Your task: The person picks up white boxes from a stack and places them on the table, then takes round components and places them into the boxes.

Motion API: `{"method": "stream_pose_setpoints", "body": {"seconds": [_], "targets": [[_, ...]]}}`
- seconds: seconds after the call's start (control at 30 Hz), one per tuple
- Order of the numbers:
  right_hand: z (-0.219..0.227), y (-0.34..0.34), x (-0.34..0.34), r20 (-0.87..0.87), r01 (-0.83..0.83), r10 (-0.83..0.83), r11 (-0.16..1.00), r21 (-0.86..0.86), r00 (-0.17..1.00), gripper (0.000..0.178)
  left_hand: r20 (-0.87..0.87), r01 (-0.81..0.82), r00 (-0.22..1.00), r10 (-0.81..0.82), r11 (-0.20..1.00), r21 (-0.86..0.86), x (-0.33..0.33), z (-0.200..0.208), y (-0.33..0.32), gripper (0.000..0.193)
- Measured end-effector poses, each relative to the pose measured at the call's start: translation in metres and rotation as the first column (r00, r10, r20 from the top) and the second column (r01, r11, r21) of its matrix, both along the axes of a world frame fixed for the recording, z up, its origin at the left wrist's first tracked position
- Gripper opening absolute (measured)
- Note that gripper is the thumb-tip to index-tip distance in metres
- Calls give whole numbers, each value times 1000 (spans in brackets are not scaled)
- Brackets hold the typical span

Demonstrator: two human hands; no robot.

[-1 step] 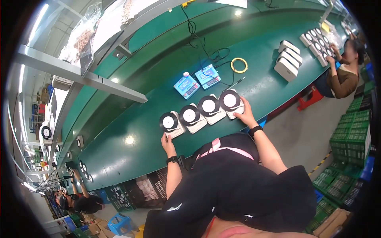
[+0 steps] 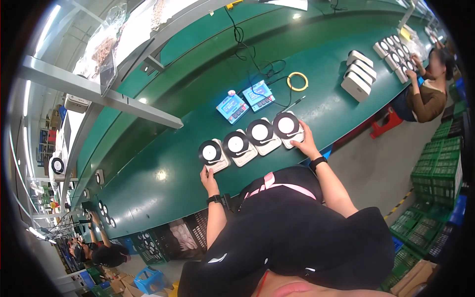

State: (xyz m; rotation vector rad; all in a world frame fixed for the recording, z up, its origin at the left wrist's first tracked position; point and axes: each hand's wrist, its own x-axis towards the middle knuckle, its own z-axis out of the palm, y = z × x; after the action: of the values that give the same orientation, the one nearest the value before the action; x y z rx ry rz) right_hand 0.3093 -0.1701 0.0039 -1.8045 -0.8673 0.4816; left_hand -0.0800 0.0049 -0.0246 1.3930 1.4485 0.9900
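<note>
green bench (image 2: 163, 198), black discs (image 2: 260, 132), yellow ring (image 2: 297, 81)

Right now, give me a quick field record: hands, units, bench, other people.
left hand: fingertips on the near edge of the leftmost unit
right hand: on the near side of the rightmost unit
units: four white boxes with black discs, side by side in a row
bench: green, long
behind the row: two blue devices with cables, yellow ring
other people: one seated person at far right, handling similar units
</note>
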Motion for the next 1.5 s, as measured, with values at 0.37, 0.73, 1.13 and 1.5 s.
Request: {"method": "stream_pose_setpoints", "body": {"seconds": [0.37, 0.73, 1.13, 1.5], "targets": [[2, 1, -1, -5, -2, 3, 1000, 22, 1000, 85, 23, 5, 1000, -5, 1000, -5, 4, 4, 3, 37], [46, 9, -25, 335, 56, 26, 971, -233, 942, 98, 31, -1, 1000, 2, 1000, -31, 2, -1, 5, 36], [19, -13, 5, 96, 149, -156, 986, 81, 983, 68, 42, -21, 999, 22, 999, -25, 2, -1, 3, 37], [21, -19, 46, 143, 397, -424, 899, 184, 894, 39, 0, 14, 1000, -14, 998, -65, 1, 5, 5, 35]]}}
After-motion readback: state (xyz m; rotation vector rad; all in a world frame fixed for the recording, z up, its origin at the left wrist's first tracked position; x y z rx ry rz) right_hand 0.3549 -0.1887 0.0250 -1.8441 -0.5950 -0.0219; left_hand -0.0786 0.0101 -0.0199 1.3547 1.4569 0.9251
